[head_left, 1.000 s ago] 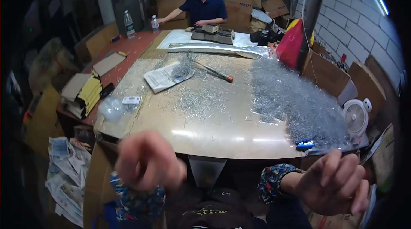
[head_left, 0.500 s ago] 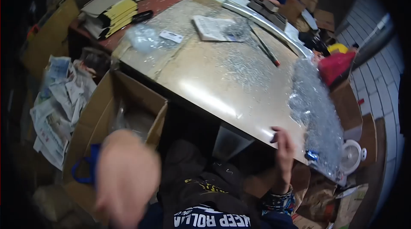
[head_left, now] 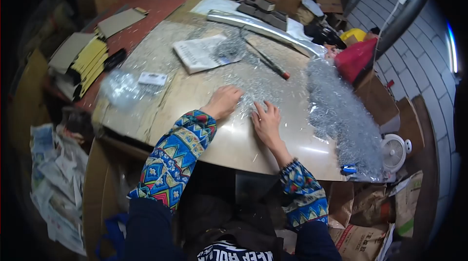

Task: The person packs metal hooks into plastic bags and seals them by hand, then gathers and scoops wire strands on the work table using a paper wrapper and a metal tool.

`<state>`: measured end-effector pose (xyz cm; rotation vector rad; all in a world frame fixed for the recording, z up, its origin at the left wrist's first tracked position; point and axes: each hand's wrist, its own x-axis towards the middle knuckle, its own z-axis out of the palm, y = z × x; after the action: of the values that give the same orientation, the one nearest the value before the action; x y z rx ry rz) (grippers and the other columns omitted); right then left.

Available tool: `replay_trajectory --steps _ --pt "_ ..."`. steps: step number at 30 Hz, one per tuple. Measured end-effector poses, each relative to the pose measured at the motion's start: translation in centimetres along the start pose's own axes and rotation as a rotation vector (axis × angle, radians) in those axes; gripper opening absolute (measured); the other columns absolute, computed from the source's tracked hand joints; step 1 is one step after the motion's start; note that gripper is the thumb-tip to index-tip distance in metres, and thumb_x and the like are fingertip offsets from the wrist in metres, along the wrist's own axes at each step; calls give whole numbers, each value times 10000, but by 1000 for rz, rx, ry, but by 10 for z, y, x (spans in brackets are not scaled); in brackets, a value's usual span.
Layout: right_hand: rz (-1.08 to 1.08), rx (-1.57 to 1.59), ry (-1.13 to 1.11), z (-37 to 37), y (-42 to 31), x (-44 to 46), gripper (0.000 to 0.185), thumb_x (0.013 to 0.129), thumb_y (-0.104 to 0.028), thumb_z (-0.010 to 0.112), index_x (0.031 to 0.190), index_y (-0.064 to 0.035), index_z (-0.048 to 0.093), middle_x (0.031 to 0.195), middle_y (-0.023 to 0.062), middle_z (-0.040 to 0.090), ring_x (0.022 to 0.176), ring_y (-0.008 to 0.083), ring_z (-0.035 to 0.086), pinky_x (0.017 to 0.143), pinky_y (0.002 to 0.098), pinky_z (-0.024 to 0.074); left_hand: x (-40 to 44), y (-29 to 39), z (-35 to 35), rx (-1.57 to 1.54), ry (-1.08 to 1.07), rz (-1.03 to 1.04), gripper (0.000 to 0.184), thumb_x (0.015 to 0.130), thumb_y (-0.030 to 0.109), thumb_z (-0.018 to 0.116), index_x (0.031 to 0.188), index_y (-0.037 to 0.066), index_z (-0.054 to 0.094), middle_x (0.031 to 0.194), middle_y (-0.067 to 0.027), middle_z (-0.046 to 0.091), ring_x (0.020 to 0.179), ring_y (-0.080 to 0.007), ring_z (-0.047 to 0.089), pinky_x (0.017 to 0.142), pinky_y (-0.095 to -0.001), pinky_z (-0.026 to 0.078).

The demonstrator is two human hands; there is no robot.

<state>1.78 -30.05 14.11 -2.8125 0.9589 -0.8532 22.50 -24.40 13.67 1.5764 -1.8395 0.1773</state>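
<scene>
Silvery thin metal pieces (head_left: 263, 88) lie loose before your hands; dense silver-grey heap (head_left: 341, 122) already piled at right. Looks partway. Left hand (head_left: 225, 102): fingers bunched, grip unclear. Right hand (head_left: 267, 122): fingers apart.

Left hand (head_left: 225, 103) and right hand (head_left: 267, 122) have come down to the loose metal pieces (head_left: 273, 92) on the table (head_left: 187, 90).
Half a second ago the left was a blur over the cardboard box (head_left: 99, 178), toward 7 o'clock in the view, and the right was by the table's near edge, toward 4 o'clock; now they are at the scatter's 8 and 6 o'clock sides, their patterned sleeves (head_left: 173, 161) reaching over that edge, which slants less.
</scene>
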Motion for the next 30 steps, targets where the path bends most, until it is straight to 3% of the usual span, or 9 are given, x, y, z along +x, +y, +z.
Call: replay_trajectory --steps 3,5,6,10,12,13,19,22,30 --pt "44 -17 -150 14 19 20 410 924 -329 575 1310 -193 547 1353 194 471 1245 427 400 989 598 334 4 -12 -7 286 -67 -197 211 829 148 593 1014 59 640 990 -140 614 992 -315 576 864 -442 463" --pt "-61 -43 -235 12 21 20 431 936 -387 555 1327 -205 534 1392 200 446 1283 454 366 1011 649 297 -5 -6 -23 176 -165 -93 202 817 210 594 983 105 643 982 -111 594 996 -314 557 894 -457 450" --pt "8 -13 -289 6 22 23 483 937 -473 527 1342 -209 523 1440 187 410 1331 486 308 1028 711 231 -5 -4 -34 136 -305 -204 294 835 279 597 1086 132 639 1137 -155 578 1094 -354 530 948 -491 425" --pt "-16 7 -314 0 21 23 510 927 -484 545 1348 -198 517 1450 182 400 1352 492 284 1029 730 212 -26 -6 -36 208 -210 -26 449 842 287 641 1251 112 579 1418 -182 435 1264 -401 445 1074 -493 348" --pt "-21 66 -211 7 27 20 503 933 -471 545 1349 -190 516 1455 185 390 1355 493 283 1023 735 212 -20 7 -48 30 -280 -80 415 832 208 662 1216 71 585 1372 -177 472 1242 -383 463 1056 -498 363" --pt "-67 53 -253 10 31 19 501 937 -464 543 1349 -181 514 1459 192 382 1356 492 283 1022 736 214 -20 8 -49 19 -392 -133 403 831 186 665 1205 62 584 1335 -172 501 1227 -368 476 1046 -494 373" --pt "-155 54 -392 -14 24 13 489 954 -424 539 1361 -156 510 1475 210 359 1379 457 272 1048 711 197 -37 14 -31 319 -46 -84 345 900 239 607 1198 68 575 1188 -132 569 1174 -322 508 1012 -459 399" --pt "-196 73 -342 -17 25 1 492 951 -422 540 1348 -132 514 1453 213 380 1362 448 302 1041 701 226 -36 11 -30 204 -276 -21 386 931 270 573 1252 57 546 1333 -167 502 1240 -380 460 1038 -480 372" --pt "-213 245 -136 -96 19 -85 457 894 -281 648 1270 -42 547 1311 182 528 1229 375 483 1037 556 373 -66 95 -66 13 -82 -200 433 893 149 624 1288 2 526 1366 -233 479 1267 -408 443 1060 -452 373"
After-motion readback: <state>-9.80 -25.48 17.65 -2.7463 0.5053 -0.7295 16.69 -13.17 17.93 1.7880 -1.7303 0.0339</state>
